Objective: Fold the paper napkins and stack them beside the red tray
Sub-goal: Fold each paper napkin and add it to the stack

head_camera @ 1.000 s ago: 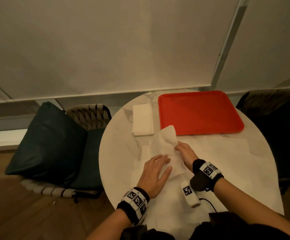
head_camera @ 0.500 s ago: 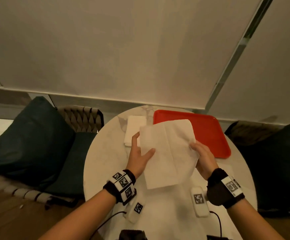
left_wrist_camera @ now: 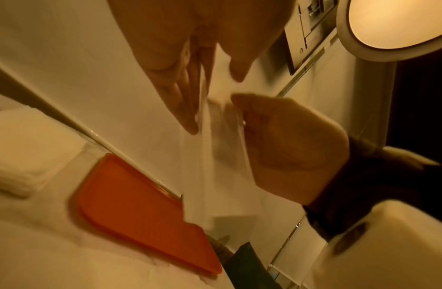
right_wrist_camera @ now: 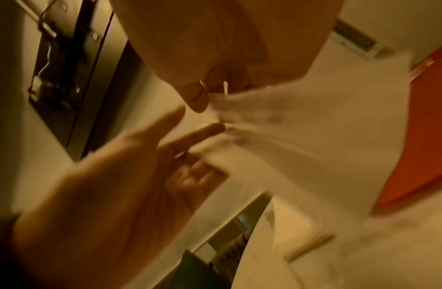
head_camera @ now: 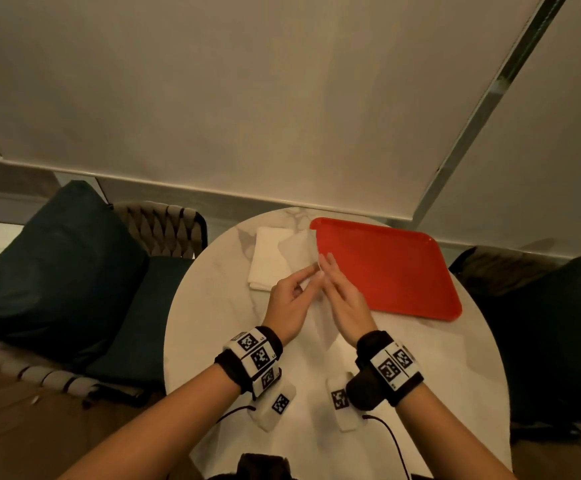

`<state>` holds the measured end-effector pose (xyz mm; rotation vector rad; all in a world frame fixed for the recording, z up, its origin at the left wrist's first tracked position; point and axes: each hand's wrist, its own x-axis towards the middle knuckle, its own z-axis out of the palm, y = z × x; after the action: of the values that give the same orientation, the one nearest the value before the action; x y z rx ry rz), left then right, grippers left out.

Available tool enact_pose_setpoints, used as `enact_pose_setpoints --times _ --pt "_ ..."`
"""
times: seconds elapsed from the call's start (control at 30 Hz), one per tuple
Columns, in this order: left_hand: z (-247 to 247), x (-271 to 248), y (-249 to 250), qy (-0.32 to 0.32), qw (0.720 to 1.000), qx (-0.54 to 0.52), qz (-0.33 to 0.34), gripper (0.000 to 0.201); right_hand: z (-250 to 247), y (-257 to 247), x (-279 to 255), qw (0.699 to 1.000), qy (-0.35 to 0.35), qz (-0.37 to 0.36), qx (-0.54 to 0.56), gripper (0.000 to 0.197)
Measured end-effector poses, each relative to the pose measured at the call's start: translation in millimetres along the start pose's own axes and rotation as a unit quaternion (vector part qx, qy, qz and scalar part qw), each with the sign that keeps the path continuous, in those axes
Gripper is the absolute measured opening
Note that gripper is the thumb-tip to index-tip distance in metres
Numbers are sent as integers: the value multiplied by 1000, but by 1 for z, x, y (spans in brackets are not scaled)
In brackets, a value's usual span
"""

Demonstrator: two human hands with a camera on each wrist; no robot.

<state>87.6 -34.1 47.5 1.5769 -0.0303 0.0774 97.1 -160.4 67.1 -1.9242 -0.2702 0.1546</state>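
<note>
The round marble table carries the red tray on its far right part, the tray's right corner near the table edge, and a stack of folded napkins just beside the tray's left rim; bare tabletop lies to the left of the hands and nearer the person. A chair with dark cushions stands close to the table's left edge, another dark seat to the right. The wristbands bear black-and-white square markers; no readable writing shows. Above the table's middle, the two hands meet with a napkin held upright between them, its top corner over the gap between stack and tray. The left hand pinches the sheet between thumb and forefinger. The right hand has its fingers straight and together, laid flat against the paper's other side.
</note>
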Motion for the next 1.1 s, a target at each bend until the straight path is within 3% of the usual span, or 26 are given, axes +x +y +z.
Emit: enact_pose_setpoints --times 0.1,0.2,0.3,0.47,0.6,0.8,0.87,0.97,1.1 --pt "-2 0 0 35 999 -38 -16 52 24 4 4 999 -34 -12 17 55" --pt "-11 2 2 66 993 -90 -26 28 33 7 5 997 -67 -16 21 71" --pt "-27 10 -7 102 988 -100 -62 19 26 11 7 997 -48 -23 50 67" --pt "-50 27 -18 124 981 -109 -98 41 5 24 29 995 52 8 88 46" --pt "-60 40 -24 95 982 -109 -119 58 5 31 53 984 14 95 153 34" --pt "-68 68 -57 69 977 -127 -156 77 22 53 88 986 -1 116 122 45" --pt "-73 75 -72 53 980 -98 -165 76 27 62 101 982 13 150 116 45" --pt "-79 91 -92 44 986 -22 -161 52 30 74 125 977 24 179 111 44" --pt "-91 126 -106 43 992 80 -83 54 31 82 164 983 27 165 78 47"
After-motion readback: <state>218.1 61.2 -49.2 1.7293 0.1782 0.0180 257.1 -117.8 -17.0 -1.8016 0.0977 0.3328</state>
